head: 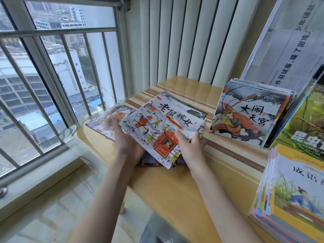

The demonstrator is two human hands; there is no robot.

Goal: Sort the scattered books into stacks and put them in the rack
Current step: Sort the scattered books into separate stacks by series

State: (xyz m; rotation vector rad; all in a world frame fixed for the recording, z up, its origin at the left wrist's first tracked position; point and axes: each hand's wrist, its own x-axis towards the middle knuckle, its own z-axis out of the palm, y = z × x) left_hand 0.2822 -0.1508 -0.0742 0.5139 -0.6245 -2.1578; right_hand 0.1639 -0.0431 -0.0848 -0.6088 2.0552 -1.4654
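I hold a thin picture book (163,125) with a white cover, black brush lettering and a red sedan chair, slightly above the table. My left hand (126,142) grips its left edge from below. My right hand (191,148) pinches its lower right edge. More thin books lie under it: one with an orange figure (107,118) to the left, a dark one (194,111) behind. A stack topped by a monkey-king cover (245,114) leans at the right. A yellow-covered stack (294,195) lies flat at the near right.
The wooden table (175,190) with a striped band stands beside a barred window (52,76) on the left. White vertical blinds (184,41) hang behind. A green book (305,123) and a large printed board (287,50) stand at the far right.
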